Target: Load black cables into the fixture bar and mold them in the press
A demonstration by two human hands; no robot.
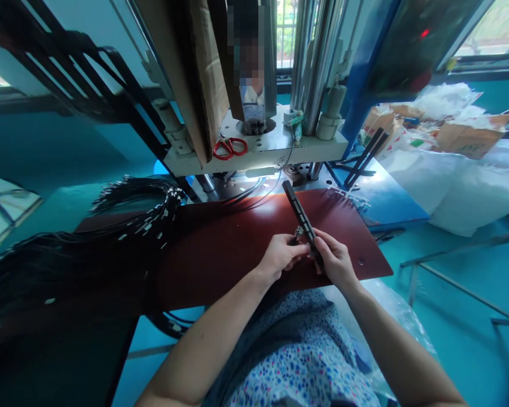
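Note:
Over the red-brown board [224,243], my two hands meet close to its front edge. My right hand [335,257] grips the lower end of a long black slotted bar [299,210], which tilts up and away to the left. Just left of the bar, my left hand [280,254] is closed on a small connector [297,232] with a metallic end. Its fingertips come up against the bar's side. Whether the connector is inside a slot, I cannot tell. The fingers partly cover both pieces.
Bundled black cables [152,217] with white tips spread across the board's left side. Behind stands a press with a pale plate [263,150], where red-handled scissors [230,148] lie. Black strips [367,155] lean at a blue table [401,198]. A metal rail [462,249] is at right.

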